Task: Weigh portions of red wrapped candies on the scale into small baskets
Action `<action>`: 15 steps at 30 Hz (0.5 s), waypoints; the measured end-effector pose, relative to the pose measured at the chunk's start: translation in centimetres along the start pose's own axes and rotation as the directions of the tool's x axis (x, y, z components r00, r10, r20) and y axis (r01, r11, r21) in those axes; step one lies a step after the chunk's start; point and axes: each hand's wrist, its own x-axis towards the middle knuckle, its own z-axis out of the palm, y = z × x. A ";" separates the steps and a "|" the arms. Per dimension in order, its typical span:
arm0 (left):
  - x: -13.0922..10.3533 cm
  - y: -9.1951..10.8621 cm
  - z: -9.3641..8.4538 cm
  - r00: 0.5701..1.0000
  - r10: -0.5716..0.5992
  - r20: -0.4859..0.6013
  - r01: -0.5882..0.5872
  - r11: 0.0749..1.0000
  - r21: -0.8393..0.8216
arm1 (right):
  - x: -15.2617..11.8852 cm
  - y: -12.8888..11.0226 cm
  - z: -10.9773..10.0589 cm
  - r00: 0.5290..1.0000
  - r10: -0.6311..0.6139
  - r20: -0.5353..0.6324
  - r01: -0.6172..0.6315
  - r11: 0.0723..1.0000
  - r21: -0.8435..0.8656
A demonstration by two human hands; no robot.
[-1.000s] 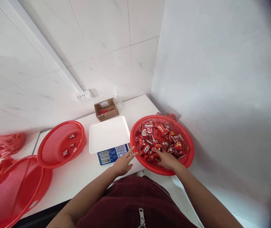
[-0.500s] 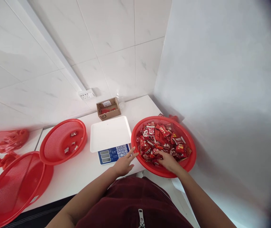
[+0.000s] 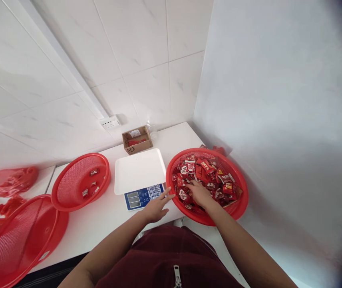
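Observation:
A red plastic basket (image 3: 240,214) holds a heap of red-wrapped sweets (image 3: 201,172). My left hand (image 3: 156,209) is open, fingers apart, its fingertips at the basket's left rim. Inside the basket, my right hand (image 3: 201,196) reaches into the front left of the heap. Its fingers are partly stretched and touch the wrappers; no sweet shows clearly gripped, and some fingertips are hidden. Left of the basket stands a weighing scale with a bare white pan (image 3: 139,172) and a blue keypad panel (image 3: 145,196), partly behind my left hand.
Further left, a red basket (image 3: 66,184) holds a few small packets (image 3: 94,172). Another red basket (image 3: 46,230) sits at the table's front left, near red plastic bags (image 3: 18,180). A small cardboard box (image 3: 139,148) stands by the wall, below a socket (image 3: 110,122).
My right hand has shifted left and slightly up through the sweets, and some wrappers near it have moved. My left hand stays at the rim.

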 end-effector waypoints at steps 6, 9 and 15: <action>-0.1 0.3 -0.1 1.000 -0.009 0.005 0.010 0.998 -0.063 | -0.4 0.4 -0.4 0.998 0.009 -0.056 -0.005 0.997 0.071; 0.0 1.6 -1.1 0.996 -0.036 -0.077 0.020 0.981 -0.194 | -1.6 -0.3 -2.5 0.986 0.084 -0.146 -0.038 0.955 0.293; -0.3 6.7 -4.6 0.970 -0.095 -0.223 -0.077 0.752 -0.654 | -5.3 -4.6 -7.2 0.998 0.040 -0.044 -0.001 0.747 0.665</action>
